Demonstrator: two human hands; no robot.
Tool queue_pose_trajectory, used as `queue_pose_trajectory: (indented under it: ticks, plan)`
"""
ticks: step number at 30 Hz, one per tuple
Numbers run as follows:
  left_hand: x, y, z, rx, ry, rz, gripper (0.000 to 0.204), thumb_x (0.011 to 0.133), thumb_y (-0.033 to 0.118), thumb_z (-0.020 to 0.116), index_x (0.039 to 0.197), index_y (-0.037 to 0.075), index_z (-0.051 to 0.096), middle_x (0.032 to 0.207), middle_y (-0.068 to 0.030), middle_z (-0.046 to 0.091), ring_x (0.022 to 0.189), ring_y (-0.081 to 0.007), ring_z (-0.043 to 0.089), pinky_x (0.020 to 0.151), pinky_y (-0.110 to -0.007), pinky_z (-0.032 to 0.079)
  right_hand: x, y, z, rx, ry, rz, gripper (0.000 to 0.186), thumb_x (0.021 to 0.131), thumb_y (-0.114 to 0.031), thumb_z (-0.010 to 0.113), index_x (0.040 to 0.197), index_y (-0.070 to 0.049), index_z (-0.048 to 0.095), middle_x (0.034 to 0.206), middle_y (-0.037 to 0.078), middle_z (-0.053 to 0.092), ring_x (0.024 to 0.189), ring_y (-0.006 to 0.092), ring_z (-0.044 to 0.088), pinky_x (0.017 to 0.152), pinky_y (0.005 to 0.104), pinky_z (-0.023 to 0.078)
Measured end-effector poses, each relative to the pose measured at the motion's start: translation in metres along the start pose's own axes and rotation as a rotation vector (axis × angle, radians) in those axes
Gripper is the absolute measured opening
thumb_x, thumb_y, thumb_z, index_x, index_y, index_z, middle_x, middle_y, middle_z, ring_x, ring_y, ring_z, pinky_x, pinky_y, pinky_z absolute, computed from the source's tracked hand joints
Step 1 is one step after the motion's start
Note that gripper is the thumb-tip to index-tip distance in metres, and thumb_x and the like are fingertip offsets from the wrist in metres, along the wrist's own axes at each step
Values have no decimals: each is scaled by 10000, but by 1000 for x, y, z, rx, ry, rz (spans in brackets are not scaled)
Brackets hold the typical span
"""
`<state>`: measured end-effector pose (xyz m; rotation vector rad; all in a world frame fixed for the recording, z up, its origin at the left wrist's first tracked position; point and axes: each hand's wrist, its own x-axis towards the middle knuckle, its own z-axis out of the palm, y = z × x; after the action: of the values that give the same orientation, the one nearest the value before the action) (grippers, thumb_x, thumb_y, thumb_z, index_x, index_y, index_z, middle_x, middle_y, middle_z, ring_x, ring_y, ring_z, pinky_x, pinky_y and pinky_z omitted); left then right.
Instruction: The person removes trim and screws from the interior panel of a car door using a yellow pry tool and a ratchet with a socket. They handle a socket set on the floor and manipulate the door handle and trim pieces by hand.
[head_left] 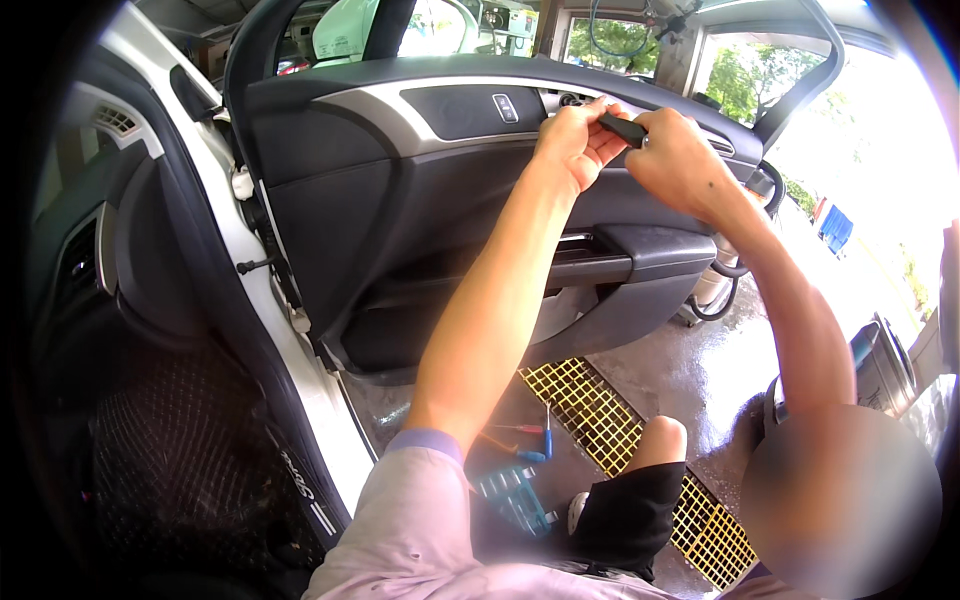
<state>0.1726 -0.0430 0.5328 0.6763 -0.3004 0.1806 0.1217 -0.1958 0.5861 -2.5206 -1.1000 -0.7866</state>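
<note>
Both my hands are raised at the upper part of a dark car door panel (330,215), close to the inner door handle area. In my right hand (680,160) is a black-handled tool (624,129), gripped in a closed fist and slanting up to the left. Its working end is hidden behind my fingers. My left hand (578,142) is just left of it, palm partly turned to me, with thumb and curled fingers drawn together around the tool's front end. What they pinch there is too small to tell. A silver trim strip (375,118) with a switch (505,108) runs left of my hands.
A blue-handled screwdriver (548,440), a red-handled tool (530,429) and a teal tool case (515,498) lie on the floor below. A yellow floor grating (590,400) crosses the ground. The white door sill (300,400) and dark footwell mat (180,450) are at left.
</note>
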Motion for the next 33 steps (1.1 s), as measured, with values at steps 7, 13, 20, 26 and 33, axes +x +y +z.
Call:
queue_pose_trajectory:
  ticks: [7, 13, 20, 26, 33]
  plan:
    - [8, -5, 4, -54, 95, 43, 171, 1017, 140, 559, 980, -11, 631, 902, -121, 689, 820, -241, 706, 713, -378, 607, 4, -16, -34, -847, -303, -302, 263, 732, -76, 713, 964, 38, 664, 859, 182, 725, 822, 348, 733, 694, 426, 589]
    - [24, -8, 0, -104, 23, 82, 204, 1041, 111, 473, 972, -43, 587, 894, -156, 662, 820, -256, 686, 711, -365, 587, -15, -13, 5, 1266, -111, 599, 56, 810, -49, 644, 825, -46, 590, 668, 39, 509, 518, 153, 482, 460, 328, 398]
    - [21, 9, -3, -98, 99, 43, 175, 1004, 111, 483, 976, -6, 609, 883, -123, 675, 806, -255, 703, 712, -389, 590, 10, -18, -18, -197, -118, 42, 80, 778, -5, 600, 801, 39, 537, 622, 102, 570, 539, 234, 597, 484, 360, 430]
    - [25, -20, 20, -38, 62, 10, 180, 1008, 136, 496, 1075, 14, 609, 1024, -123, 649, 965, -289, 629, 920, -464, 552, -1, -3, -46, -1123, -119, -569, 171, 813, -74, 677, 984, -67, 679, 772, 105, 725, 729, 276, 734, 611, 389, 565]
    - [63, 0, -5, -137, -100, -144, 175, 1027, 138, 451, 1046, 28, 585, 911, -124, 685, 825, -260, 687, 751, -390, 593, -21, -1, -25, 8, -123, -418, 276, 788, -148, 654, 1017, -11, 723, 1032, 211, 712, 941, 348, 702, 835, 443, 564]
